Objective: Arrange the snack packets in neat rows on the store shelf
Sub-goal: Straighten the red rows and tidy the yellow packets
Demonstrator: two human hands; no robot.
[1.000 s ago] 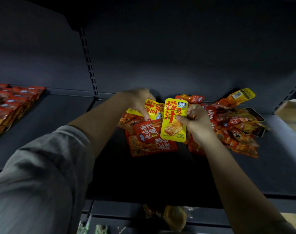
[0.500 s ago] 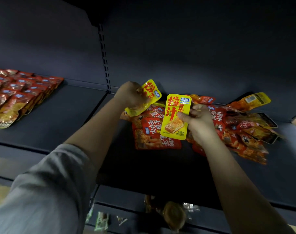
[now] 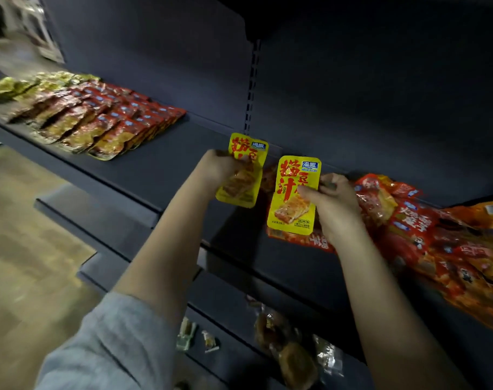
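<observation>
Two yellow packets are up off the shelf (image 3: 160, 175): the left hand (image 3: 215, 168) grips one (image 3: 243, 175), the right hand (image 3: 334, 201) pinches the other (image 3: 294, 192) by its edge, above the loose red pile (image 3: 425, 235). Neat rows (image 3: 98, 119) lie far left. Best to carry both over flat, set them edge to edge, labels facing the same way, beside the last row.

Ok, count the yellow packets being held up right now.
2. One yellow packet is gripped in the left hand, the other yellow packet is pinched in the right hand. More may lie hidden in the red pile.
</observation>
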